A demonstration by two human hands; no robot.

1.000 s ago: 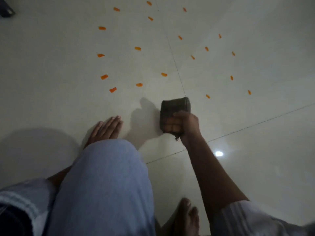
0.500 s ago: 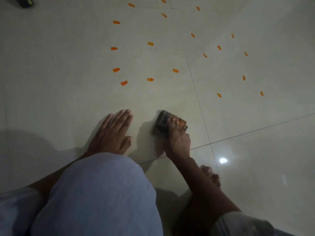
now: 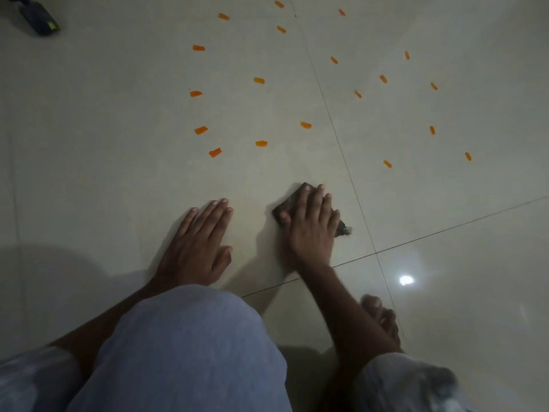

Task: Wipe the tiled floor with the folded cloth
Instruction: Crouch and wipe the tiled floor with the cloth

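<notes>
The dark folded cloth lies flat on the pale tiled floor. My right hand presses down on it with the palm, fingers spread over its top, so most of the cloth is hidden; a frayed corner sticks out at the right. My left hand rests flat on the tile to the left of the cloth, fingers extended, holding nothing. Several small orange marks dot the floor beyond both hands.
My bent knee in light blue fabric fills the lower centre. A bare foot sits behind my right forearm. A dark object lies at the top left. Grout lines cross near the cloth.
My right hand brought the cloth from the air down onto the floor and now lies flat over it. My left hand stays planted on the tile.
</notes>
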